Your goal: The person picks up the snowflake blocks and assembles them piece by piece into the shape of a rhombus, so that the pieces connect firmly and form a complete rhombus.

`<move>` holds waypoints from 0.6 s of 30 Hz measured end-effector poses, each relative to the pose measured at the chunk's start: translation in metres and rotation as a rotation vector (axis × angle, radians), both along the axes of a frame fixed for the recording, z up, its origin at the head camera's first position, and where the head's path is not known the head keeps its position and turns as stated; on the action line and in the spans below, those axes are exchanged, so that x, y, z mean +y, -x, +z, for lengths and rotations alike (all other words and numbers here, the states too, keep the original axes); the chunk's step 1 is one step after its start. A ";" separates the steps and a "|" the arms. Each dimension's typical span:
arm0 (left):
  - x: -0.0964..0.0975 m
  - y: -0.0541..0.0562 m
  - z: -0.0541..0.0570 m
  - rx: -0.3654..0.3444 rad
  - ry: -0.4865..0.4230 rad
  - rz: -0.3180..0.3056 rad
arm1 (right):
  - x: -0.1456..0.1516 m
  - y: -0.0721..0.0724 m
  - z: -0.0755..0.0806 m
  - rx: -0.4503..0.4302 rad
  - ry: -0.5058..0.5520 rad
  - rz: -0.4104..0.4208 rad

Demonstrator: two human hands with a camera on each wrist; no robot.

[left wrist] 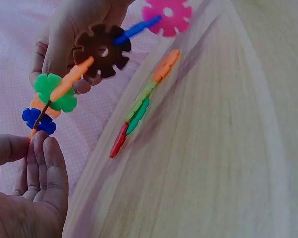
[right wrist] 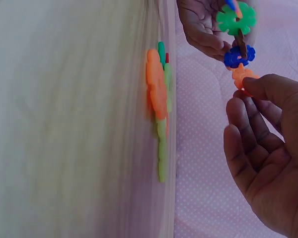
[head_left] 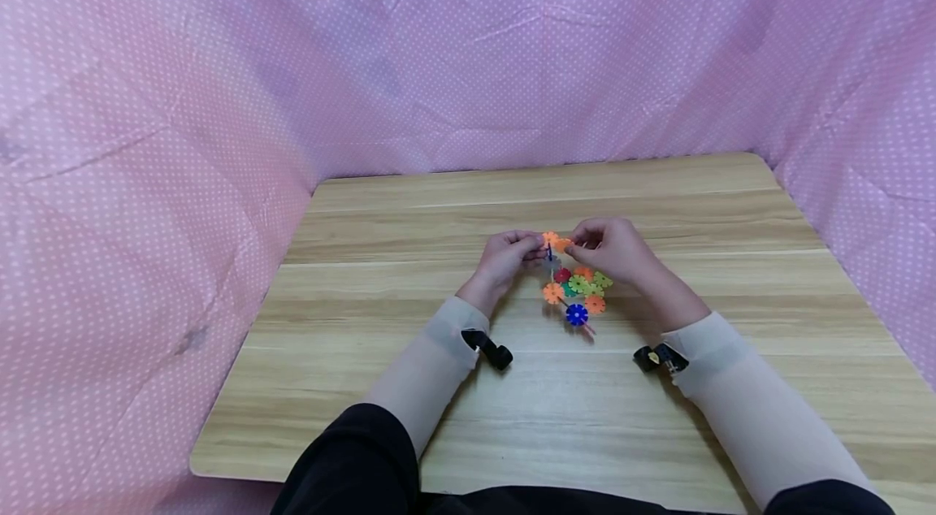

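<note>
Both hands meet over the far middle of the table around a chain of slotted plastic flower discs. My left hand [head_left: 503, 261] pinches an orange piece at the chain's end between thumb and fingertips. From the other side my right hand [head_left: 616, 255] pinches an orange disc [right wrist: 242, 77] under its thumb, right by a blue disc [right wrist: 238, 57]. Farther along the chain come a green disc [left wrist: 55, 92], a brown disc [left wrist: 103, 51] and a pink disc [left wrist: 168, 15]. The chain hangs from the hands toward the person.
Several loose flower discs lie flat on the wooden table [head_left: 366, 320] below the hands: yellow-green discs [head_left: 591, 287], an orange disc [head_left: 595, 305] and a red disc [head_left: 561, 275] among them. Pink dotted cloth [head_left: 468, 76] surrounds the table at the back and sides.
</note>
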State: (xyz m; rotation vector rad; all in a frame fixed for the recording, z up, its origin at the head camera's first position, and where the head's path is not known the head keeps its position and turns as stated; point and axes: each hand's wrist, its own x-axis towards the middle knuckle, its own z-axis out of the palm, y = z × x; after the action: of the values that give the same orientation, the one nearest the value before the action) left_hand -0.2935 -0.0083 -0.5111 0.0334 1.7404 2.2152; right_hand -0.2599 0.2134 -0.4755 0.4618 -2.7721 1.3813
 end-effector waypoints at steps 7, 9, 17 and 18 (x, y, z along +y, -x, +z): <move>0.001 0.000 -0.001 -0.016 -0.027 0.005 | -0.004 -0.003 0.002 0.055 -0.014 -0.033; 0.002 0.000 -0.001 -0.018 -0.034 0.003 | -0.006 -0.004 0.004 0.075 -0.029 -0.034; 0.001 0.001 -0.001 -0.015 -0.036 -0.013 | -0.012 -0.005 0.006 0.147 -0.097 -0.047; 0.001 0.001 -0.001 -0.016 -0.037 -0.013 | -0.013 -0.005 0.005 0.152 -0.104 -0.049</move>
State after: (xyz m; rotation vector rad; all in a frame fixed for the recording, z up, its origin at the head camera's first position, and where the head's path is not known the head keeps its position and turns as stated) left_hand -0.2942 -0.0071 -0.5120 0.0350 1.6861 2.2316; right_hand -0.2552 0.2003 -0.4700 0.4769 -2.7210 1.1456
